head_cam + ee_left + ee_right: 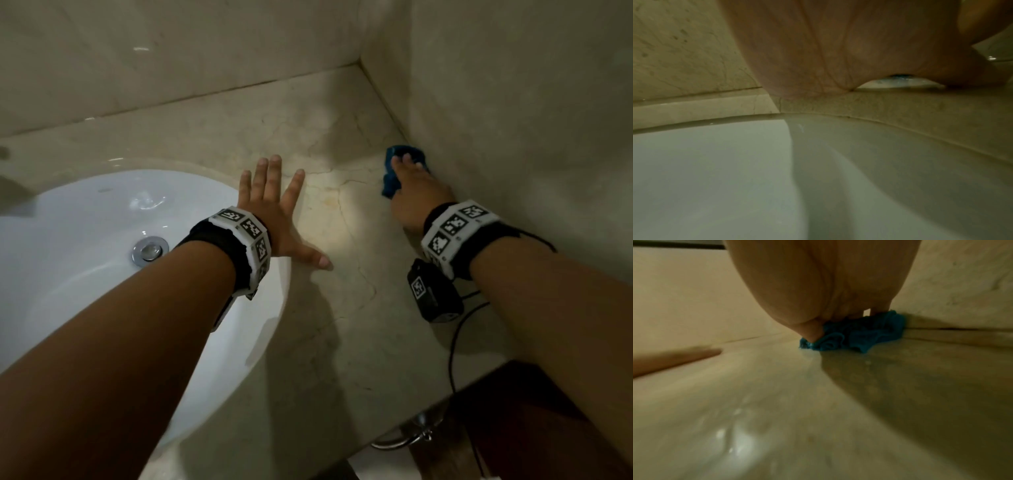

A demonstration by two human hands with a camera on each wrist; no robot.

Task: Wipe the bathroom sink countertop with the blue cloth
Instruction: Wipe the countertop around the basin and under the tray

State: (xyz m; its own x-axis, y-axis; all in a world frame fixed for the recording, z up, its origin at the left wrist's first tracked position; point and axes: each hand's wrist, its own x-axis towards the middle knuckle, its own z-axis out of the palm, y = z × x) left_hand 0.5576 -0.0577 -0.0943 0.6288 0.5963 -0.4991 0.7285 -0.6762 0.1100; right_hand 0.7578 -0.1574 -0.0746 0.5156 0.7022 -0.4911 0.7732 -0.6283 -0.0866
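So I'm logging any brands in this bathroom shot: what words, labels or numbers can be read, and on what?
None can be read.
Left wristband: black-and-white square marker patterns, no letters.
Right wristband: the same patterns.
Black box under the right wrist: one marker pattern, no words.

A veined, polished stone surface [342, 212] is gleaming wetly. A glossy white ceramic sink [85, 222] is reflecting light around its shiny metal drain [150, 253]. A soft blue cloth [855, 335] is lying crumpled.

Your blue cloth [394, 178] lies bunched on the beige marble countertop [342, 325]. It sits against the right wall, near the back corner.
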